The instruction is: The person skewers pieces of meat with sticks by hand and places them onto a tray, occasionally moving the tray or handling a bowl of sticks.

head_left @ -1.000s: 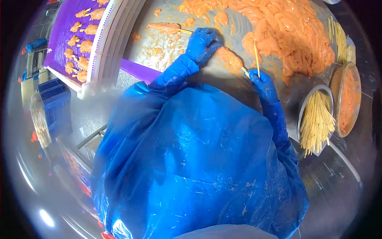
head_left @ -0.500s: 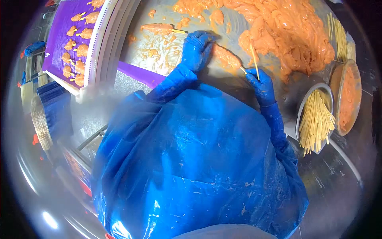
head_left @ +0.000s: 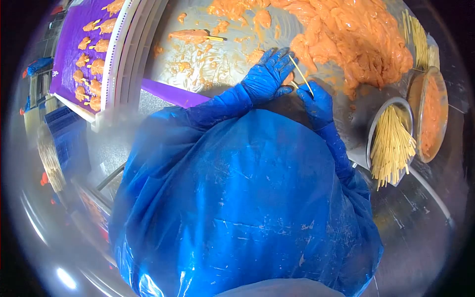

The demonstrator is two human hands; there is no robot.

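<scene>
My left hand point(head_left: 269, 76), in a blue glove, lies flat with its fingers spread over a strip of orange marinated meat point(head_left: 288, 78), most of which it hides. In a pinch, my right hand point(head_left: 315, 105) holds a wooden skewer point(head_left: 301, 73) that slants up and left. A second stick's end point(head_left: 295, 85) runs from the meat to the same fingers. Farther left on the metal table rests a meat skewer point(head_left: 189, 35) with its stick end pointing right. A large heap of marinated meat point(head_left: 356, 49) spreads beyond my hands.
At left, a white-rimmed tray with a purple liner point(head_left: 67, 64) bears several meat skewers. On the right stand a metal container of wooden skewers point(head_left: 393, 146) and a round bowl point(head_left: 443, 119) with orange meat. More sticks point(head_left: 419, 42) lie behind them.
My left hand has moved right, from the far end of the meat strip toward my right hand, and its fingers have spread. My right hand keeps the skewers, having shifted slightly left.
</scene>
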